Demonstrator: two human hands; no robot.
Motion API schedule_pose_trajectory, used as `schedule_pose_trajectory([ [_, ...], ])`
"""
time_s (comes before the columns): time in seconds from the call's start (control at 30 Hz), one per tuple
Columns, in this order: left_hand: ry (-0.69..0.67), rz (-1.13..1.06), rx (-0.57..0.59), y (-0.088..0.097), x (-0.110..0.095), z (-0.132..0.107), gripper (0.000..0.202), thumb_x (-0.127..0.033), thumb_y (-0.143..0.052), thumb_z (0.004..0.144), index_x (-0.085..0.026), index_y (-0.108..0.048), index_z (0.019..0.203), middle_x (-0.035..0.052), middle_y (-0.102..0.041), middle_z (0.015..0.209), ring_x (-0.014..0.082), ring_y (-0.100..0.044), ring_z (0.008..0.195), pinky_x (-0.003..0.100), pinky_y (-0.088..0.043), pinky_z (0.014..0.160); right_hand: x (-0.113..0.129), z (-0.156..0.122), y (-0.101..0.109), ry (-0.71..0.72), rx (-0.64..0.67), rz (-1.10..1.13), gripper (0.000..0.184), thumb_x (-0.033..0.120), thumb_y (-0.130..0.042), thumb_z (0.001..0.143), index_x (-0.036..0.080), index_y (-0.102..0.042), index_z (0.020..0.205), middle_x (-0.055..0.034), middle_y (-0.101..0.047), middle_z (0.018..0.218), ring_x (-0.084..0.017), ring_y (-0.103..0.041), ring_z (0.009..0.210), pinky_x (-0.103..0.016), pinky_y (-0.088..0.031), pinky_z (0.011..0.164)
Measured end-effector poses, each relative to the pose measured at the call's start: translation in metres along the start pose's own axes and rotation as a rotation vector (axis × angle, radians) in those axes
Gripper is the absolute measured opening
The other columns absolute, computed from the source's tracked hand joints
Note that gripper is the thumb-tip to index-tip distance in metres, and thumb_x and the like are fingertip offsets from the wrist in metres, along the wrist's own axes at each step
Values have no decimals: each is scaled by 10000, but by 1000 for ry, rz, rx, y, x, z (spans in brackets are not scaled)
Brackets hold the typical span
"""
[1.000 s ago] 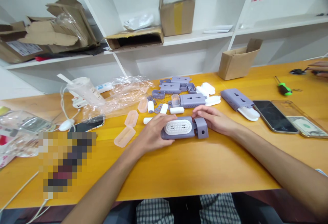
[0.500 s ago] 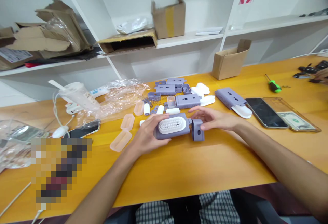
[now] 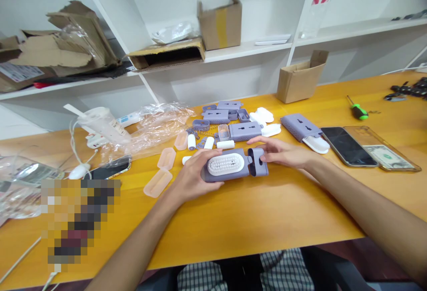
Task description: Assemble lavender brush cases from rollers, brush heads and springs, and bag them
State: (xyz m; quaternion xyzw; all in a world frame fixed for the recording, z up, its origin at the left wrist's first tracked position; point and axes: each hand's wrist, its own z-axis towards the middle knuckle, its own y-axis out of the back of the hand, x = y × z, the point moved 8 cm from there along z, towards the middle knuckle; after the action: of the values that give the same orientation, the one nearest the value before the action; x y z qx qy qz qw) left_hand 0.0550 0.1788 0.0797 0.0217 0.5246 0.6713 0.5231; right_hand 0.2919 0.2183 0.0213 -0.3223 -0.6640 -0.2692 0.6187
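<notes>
My left hand (image 3: 196, 174) is wrapped round the left end of a purple plastic case (image 3: 230, 177), with a white oval bristle brush (image 3: 226, 164) on its upper face. At the case's right end my right hand (image 3: 280, 152) grips a purple end cap (image 3: 258, 162) between thumb and fingers. The cap's hollow side faces the case, very close to it; I cannot tell whether they touch. Behind them lie another purple case (image 3: 246, 131), white cylinders (image 3: 226, 144) and a clear pinkish cup (image 3: 223, 132). Translucent trays (image 3: 158, 182) rest left of my left hand.
A purple case with a white part (image 3: 302, 129), a phone (image 3: 348, 146) and a clear phone case holding a banknote (image 3: 387, 157) lie to the right. A green screwdriver (image 3: 359, 111) is farther back. Plastic wrap (image 3: 156, 126), a plastic cup (image 3: 103, 124) and cables occupy the left.
The end cap has turned from hanging upright to lying more in line with the case, its hollow side toward it. My left hand stays on the case, which has shifted slightly.
</notes>
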Motion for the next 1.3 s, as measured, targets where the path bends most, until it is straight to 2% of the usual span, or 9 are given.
schedule_pose_trajectory([
  [0.23,-16,-13,38,-5,-3,0,827,-170,-875,749,-320,-485,1462,99,-621,1464,321,-606,1344,536,-522,1096,3,0,-7,21,-51,12,473,351,-768,890,290,-565,1313,27,-652,863,-166,-628,773,-340,-531,765],
  [0.43,-22,-4,40,-4,-5,1,830,-167,-880,741,-322,-486,1455,96,-628,1454,323,-611,1334,548,-524,1090,-5,3,-5,-10,-79,58,465,373,-766,890,297,-574,1307,39,-611,793,-151,-589,685,-304,-487,651],
  [0.63,-25,24,19,-2,-3,1,842,-147,-878,725,-311,-485,1453,87,-632,1450,309,-610,1329,516,-525,1090,-6,2,-5,-11,-94,20,436,437,-750,903,294,-591,1283,16,-609,855,-163,-593,726,-314,-502,651],
  [0.9,-29,37,31,-6,-4,1,810,-163,-869,725,-319,-491,1425,90,-642,1418,322,-627,1296,532,-532,1059,2,1,-13,10,-156,-158,557,574,-810,825,310,-618,1276,-38,-684,1017,-239,-658,901,-384,-587,726],
  [1.1,-12,37,33,-8,-5,1,821,-133,-853,723,-320,-493,1437,89,-638,1427,322,-617,1304,530,-531,1057,-1,2,-14,5,-203,-145,565,555,-823,810,293,-640,1276,-42,-710,982,-241,-680,863,-385,-605,695],
  [1.3,1,77,0,-8,-11,0,836,-116,-838,723,-318,-478,1450,91,-628,1439,321,-612,1297,538,-528,1060,-7,2,-14,-50,-297,-63,522,494,-836,796,241,-654,1214,-53,-715,1076,-240,-685,949,-400,-600,822],
])
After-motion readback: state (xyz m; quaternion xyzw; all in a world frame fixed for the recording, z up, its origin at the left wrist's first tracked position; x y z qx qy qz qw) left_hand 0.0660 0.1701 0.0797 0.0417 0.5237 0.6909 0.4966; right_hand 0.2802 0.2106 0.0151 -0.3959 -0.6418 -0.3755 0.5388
